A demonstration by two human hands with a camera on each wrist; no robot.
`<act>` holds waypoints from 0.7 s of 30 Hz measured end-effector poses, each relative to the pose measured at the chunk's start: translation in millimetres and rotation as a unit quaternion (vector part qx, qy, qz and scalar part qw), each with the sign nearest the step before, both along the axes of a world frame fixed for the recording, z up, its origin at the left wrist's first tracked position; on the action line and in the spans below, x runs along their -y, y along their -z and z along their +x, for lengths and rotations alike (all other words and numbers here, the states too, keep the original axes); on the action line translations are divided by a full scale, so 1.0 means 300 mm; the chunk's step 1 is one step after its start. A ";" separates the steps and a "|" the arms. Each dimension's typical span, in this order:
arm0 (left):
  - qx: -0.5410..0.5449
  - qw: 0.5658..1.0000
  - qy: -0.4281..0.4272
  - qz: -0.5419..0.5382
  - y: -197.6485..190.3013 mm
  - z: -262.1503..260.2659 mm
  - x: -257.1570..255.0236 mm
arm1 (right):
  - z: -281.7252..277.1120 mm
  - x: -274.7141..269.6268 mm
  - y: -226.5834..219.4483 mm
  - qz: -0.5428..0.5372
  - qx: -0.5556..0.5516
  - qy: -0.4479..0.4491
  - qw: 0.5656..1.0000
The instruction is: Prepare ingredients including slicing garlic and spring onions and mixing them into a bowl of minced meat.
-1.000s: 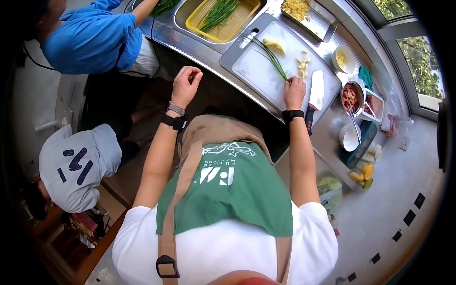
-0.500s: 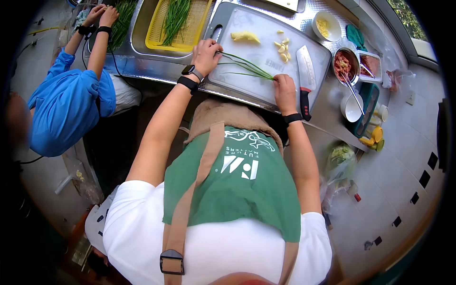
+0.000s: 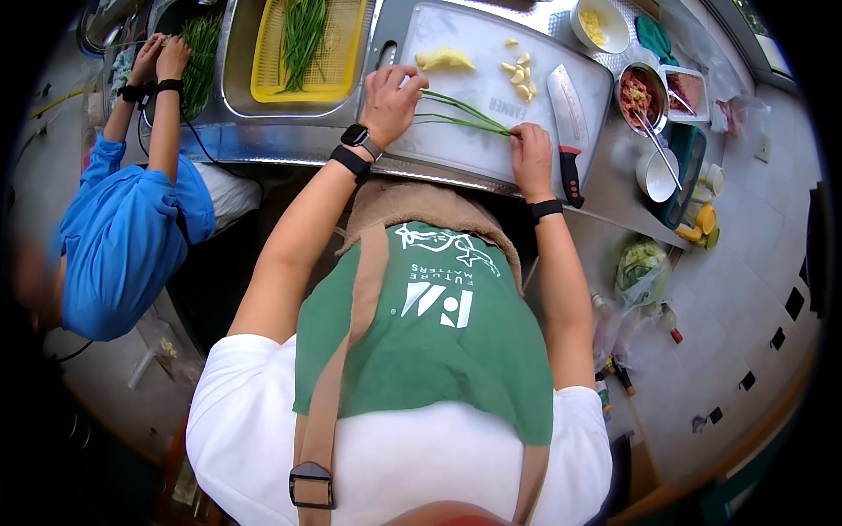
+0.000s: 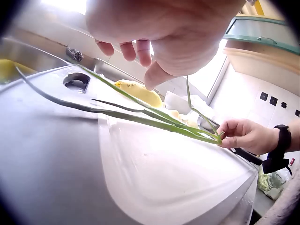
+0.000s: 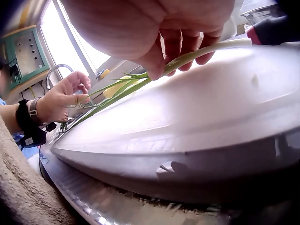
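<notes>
My right hand (image 3: 531, 161) pinches a few green onions (image 3: 474, 114) near their root ends, over the cutting board (image 3: 438, 162). The white stalk end (image 5: 236, 43) sticks out past its fingers in the right wrist view. Close to the leafy ends is my left hand (image 3: 390, 107), fingers loosely curled, with a gap between thumb and fingertips in the right wrist view. In the left wrist view the long leaves pass beneath it. A piece of peeled ginger (image 3: 445, 59) and several garlic cloves (image 3: 523, 81) lie on the board, and a kitchen knife (image 3: 567, 114) lies at its right.
A yellow basket (image 3: 260, 53) of more greens stands in the sink to the left. Right of the board are a bowl of minced meat (image 3: 640, 95), a white bowl (image 3: 656, 175) and a bowl of chopped yellow bits (image 3: 599, 24). Another person in blue (image 3: 123, 237) works at far left.
My left hand has come from beside the counter to above the board, at the leaf ends. The green onions now lie crosswise, still in my right hand. The view has turned.
</notes>
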State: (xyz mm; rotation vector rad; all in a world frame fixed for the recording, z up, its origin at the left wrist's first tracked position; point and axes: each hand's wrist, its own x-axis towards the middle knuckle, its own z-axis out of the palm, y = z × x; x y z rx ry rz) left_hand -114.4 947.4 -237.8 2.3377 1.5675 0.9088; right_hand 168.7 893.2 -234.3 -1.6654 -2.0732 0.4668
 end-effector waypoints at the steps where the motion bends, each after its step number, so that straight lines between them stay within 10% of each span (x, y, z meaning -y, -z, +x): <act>1: 0.000 1.000 0.002 0.000 0.004 -0.002 0.000 | -0.001 -0.001 -0.002 0.000 0.000 0.002 1.000; 6: -0.035 0.993 0.107 -0.024 0.036 0.028 0.002 | -0.006 -0.004 -0.007 -0.008 0.003 0.004 1.000; 21: 0.058 0.985 0.073 -0.142 0.020 0.103 -0.002 | -0.024 -0.007 -0.024 0.031 -0.064 -0.010 0.997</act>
